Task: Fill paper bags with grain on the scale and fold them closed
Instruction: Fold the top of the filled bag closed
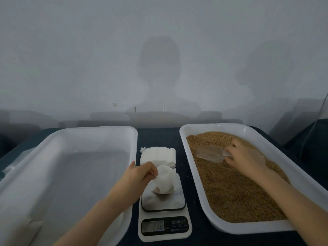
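Hands both busy: our left hand pinches open paper bag on scale at 6 o'clock; our right hand grips scoop in grain at scale's 3 o'clock. We judge bag unfilled; filling, folding left

We seem to be at a plain weighing-and-packing station: a dark worktop against a bare grey wall, a digital scale at 6 o'clock, a white tray at 9 o'clock and a tray of grain at 3 o'clock.
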A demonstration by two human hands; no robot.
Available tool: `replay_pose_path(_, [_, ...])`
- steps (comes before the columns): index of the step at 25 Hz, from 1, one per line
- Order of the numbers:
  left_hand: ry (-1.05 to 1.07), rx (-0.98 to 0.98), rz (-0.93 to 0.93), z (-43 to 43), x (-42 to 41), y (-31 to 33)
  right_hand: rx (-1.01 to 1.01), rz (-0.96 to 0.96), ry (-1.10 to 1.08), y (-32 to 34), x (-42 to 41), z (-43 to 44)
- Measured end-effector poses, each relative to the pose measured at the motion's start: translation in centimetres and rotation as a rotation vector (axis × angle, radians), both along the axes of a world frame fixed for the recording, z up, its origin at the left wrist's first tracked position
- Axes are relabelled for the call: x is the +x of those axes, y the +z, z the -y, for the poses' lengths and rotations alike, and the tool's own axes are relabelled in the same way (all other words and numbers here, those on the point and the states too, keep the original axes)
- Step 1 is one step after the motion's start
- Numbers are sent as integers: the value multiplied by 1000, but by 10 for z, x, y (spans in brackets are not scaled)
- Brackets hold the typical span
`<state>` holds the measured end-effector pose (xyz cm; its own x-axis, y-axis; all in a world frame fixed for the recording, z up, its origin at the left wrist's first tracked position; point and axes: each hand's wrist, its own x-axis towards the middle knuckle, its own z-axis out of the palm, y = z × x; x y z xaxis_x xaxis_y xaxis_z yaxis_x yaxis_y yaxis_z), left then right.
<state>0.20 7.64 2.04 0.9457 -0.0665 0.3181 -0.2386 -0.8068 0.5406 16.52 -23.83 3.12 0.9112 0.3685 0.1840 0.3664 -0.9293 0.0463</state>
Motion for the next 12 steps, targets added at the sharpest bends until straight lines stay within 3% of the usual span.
replay_pose_path(4, [5,-22,-12,-1,1,-1,67,-25,26,-4,6,-19])
replay_pose_path(9, [24,-46,-14,-2,3,-4,404,-216,-16,-5,8,3])
replay_pose_path(12, [24,-36,0,-2,4,-4,478,-278,-1,-1,3,16])
